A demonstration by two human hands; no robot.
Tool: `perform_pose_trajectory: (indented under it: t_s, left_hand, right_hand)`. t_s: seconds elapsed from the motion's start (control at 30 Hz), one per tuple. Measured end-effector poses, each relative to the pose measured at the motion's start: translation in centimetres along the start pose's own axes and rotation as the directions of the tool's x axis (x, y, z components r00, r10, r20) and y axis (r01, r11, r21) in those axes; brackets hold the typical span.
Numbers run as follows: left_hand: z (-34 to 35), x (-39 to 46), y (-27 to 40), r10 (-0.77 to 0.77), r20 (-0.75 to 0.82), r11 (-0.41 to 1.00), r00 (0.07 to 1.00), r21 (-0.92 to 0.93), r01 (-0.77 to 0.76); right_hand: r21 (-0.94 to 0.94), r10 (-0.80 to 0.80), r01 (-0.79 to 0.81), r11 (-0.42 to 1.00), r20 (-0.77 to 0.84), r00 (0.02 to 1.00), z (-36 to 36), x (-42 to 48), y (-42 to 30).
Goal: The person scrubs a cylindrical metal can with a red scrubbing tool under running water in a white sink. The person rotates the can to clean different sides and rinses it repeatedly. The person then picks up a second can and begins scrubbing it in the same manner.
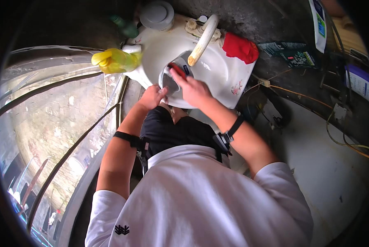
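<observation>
My left hand (154,96) grips the near edge of a clear, round-rimmed container (172,85), which is tilted over the front of a white washbasin (237,81). In my right hand (194,89) is a red object (178,71), held against the container's mouth; my fingers hide part of it and I cannot tell its exact kind. A curved white faucet (204,40) with a worn yellowish tip hangs just beyond the container. No running water can be made out.
A yellow plastic bag (115,60) sits on the basin's left rim, a red cloth (240,48) on its right. Behind stand a white lidded tub (157,17) and a green bottle (125,27). A dark green packet (295,57) and loose wires (301,96) are at right, a window (67,123) at left.
</observation>
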State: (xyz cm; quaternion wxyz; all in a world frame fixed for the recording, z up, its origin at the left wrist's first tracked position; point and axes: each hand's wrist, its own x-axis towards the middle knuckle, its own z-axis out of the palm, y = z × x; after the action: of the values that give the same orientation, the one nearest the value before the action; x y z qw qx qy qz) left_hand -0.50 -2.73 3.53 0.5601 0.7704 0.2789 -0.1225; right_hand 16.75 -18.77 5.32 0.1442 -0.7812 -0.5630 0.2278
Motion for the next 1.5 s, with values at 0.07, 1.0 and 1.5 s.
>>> perform_pose_trajectory:
  t_s: [0.07,1.0,1.5]
  left_hand:
    - [0.1,0.1,-1.2,-0.218,0.005,0.971,0.976,-0.1,0.217]
    - [0.2,-0.6,-3.0,-0.347,0.186,0.584,0.919,-0.724,0.367]
    - [1.1,0.6,-5.7,-0.333,0.163,0.573,0.929,-0.747,0.337]
  right_hand:
    - [-0.007,-0.107,0.108,0.994,0.095,0.99,-0.9,-0.9,-1.4]
    - [-0.092,0.16,-0.144,0.985,0.19,0.969,1.0,2.3,0.3]
    - [-0.083,0.05,-0.035,0.996,0.18,0.982,2.5,4.5,-0.4]
